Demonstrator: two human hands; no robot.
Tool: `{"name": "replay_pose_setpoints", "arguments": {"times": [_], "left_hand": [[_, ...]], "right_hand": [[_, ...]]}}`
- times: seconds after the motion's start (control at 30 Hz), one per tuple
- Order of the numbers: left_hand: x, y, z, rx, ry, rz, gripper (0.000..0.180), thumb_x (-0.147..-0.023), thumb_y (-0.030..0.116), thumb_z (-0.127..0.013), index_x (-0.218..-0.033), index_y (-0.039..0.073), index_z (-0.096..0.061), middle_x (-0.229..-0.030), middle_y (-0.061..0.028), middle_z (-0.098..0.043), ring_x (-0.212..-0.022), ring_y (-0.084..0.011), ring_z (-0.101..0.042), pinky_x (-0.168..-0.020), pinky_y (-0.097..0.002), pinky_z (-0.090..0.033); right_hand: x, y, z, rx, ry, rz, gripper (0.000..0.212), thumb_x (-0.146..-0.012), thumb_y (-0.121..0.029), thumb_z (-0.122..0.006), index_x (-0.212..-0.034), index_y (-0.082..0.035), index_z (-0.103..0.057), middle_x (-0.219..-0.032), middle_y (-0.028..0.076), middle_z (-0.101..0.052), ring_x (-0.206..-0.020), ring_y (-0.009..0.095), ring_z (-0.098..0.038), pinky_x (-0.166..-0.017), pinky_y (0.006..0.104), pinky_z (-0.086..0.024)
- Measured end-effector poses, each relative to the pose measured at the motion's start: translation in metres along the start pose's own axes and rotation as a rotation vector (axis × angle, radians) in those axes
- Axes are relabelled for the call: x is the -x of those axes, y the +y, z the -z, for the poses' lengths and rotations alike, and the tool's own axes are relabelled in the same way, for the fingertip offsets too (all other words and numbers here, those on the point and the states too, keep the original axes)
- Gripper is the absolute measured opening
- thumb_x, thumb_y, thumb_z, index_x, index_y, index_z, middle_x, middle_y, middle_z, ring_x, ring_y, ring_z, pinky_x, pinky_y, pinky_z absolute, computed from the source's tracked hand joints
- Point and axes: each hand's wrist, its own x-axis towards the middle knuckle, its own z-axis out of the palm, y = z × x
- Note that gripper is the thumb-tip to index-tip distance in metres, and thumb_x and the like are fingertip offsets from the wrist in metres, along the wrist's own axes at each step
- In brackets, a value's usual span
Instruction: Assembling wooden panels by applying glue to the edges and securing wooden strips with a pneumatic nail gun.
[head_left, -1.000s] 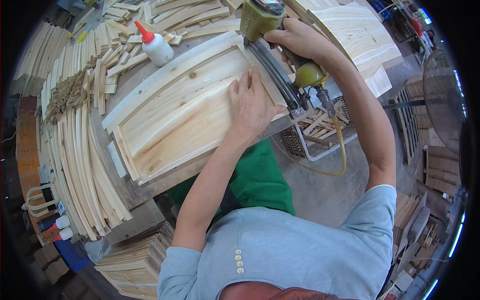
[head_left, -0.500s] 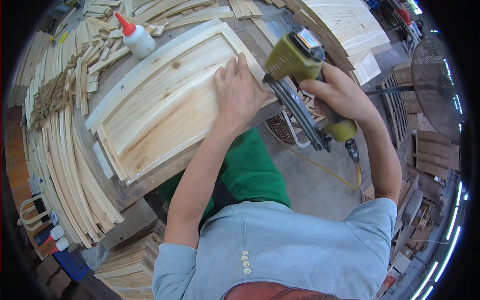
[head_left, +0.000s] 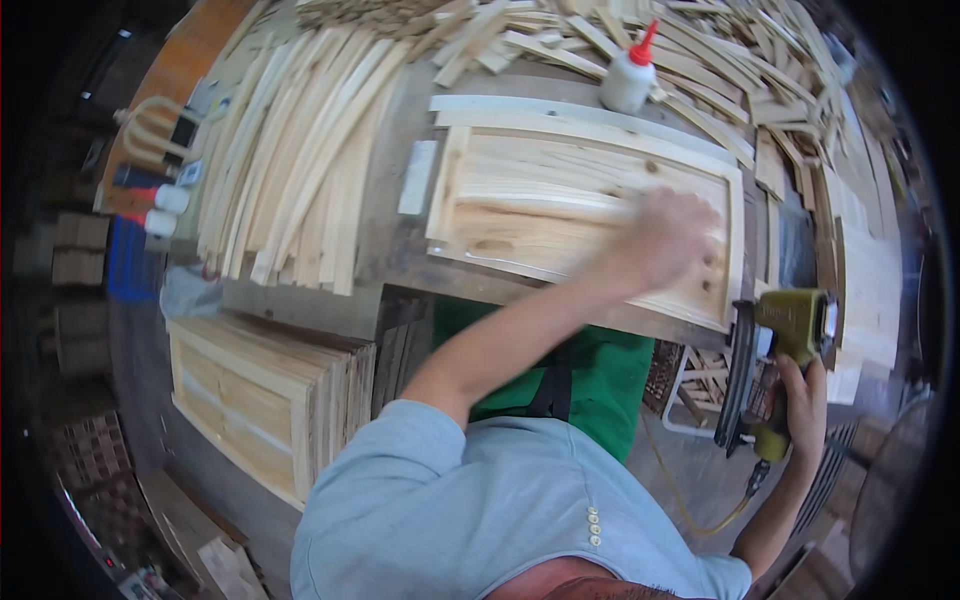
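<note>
In my right hand [head_left: 806, 400] is an olive-green nail gun [head_left: 795, 315], held by its grip beside the right end of the work, with a yellow air hose [head_left: 715, 522] hanging from it. My left hand [head_left: 675, 240], smeared by motion, is over the right part of a wooden panel [head_left: 540, 165] whose raised strips frame its edges. I cannot make out its fingers. A pale strip [head_left: 590, 118] runs along the panel's far edge, and the strip along the near edge [head_left: 490, 262] looks glossy.
Behind the panel stands a white glue bottle [head_left: 628, 85] with a red nozzle. Long wooden strips [head_left: 300, 150] lie to the left, and loose offcuts [head_left: 700, 70] pile up at the back. Below the table edge are stacked framed panels [head_left: 240, 390] and a white basket of scraps [head_left: 690, 425].
The view has swung left, bringing the stacked panels into sight. My left hand has shifted from its flat, spread pose at the panel's right end; the nail gun stays in my right hand.
</note>
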Motion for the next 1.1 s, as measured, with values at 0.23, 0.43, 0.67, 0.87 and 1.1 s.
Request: {"name": "replay_pose_setpoints", "arguments": {"times": [0.23, 0.43, 0.67, 0.87, 1.1], "left_hand": [[0.053, -0.199, 0.223, -0.77, 0.171, 0.474, 0.025, -0.079, 0.011, -0.063, -0.103, 0.006, -0.069, -0.1, -0.0162, -0.064, -0.098, -0.0335, -0.059, -0.087, -0.0449, -0.046], [0.089, -0.238, 0.273, -1.17, 0.017, 0.464, 0.012, -0.08, 0.012, -0.06, -0.086, 0.005, -0.066, -0.094, -0.0148, -0.063, -0.096, -0.0344, -0.058, -0.081, -0.0475, -0.046], [0.08, -0.25, 0.287, -1.153, -0.052, 0.494, 0.013, -0.081, 0.013, -0.061, -0.082, 0.003, -0.067, -0.089, -0.0166, -0.062, -0.091, -0.0337, -0.061, -0.077, -0.0466, -0.05], [0.065, -0.249, 0.309, -1.158, -0.072, 0.619, 0.013, -0.084, 0.01, -0.057, -0.087, 0.002, -0.067, -0.093, -0.0193, -0.064, -0.091, -0.0367, -0.064, -0.079, -0.0486, -0.051], [0.046, -0.2, 0.32, -0.58, 0.22, 0.531, 0.029, -0.092, 0.011, -0.049, -0.118, 0.004, -0.062, -0.098, -0.0188, -0.063, -0.088, -0.0309, -0.064, -0.077, -0.0437, -0.051]], "right_hand": [[-0.006, 0.002, -0.002, 0.018, 0.016, 0.021, 0.022, -0.096, -0.021, -0.057, -0.102, -0.001, -0.05, -0.076, 0.005, -0.055, -0.051, 0.009, -0.052, -0.044, 0.0234, -0.041], [-0.006, 0.005, -0.002, -0.036, -0.012, 0.026, 0.023, -0.096, -0.021, -0.057, -0.102, 0.0, -0.05, -0.078, 0.006, -0.056, -0.052, 0.009, -0.052, -0.046, 0.0234, -0.042], [-0.004, 0.003, -0.003, -0.045, 0.019, -0.014, 0.02, -0.096, -0.018, -0.058, -0.101, 0.0, -0.05, -0.076, 0.005, -0.056, -0.051, 0.009, -0.052, -0.045, 0.0239, -0.041], [-0.005, 0.003, -0.008, -0.066, 0.019, -0.021, 0.019, -0.095, -0.017, -0.058, -0.099, 0.0, -0.049, -0.075, 0.004, -0.055, -0.05, 0.009, -0.052, -0.044, 0.0239, -0.041], [0.002, 0.002, -0.005, -0.075, 0.026, -0.021, 0.019, -0.094, -0.018, -0.058, -0.096, -0.001, -0.049, -0.069, 0.003, -0.054, -0.05, 0.009, -0.053, -0.044, 0.0243, -0.042]]}}
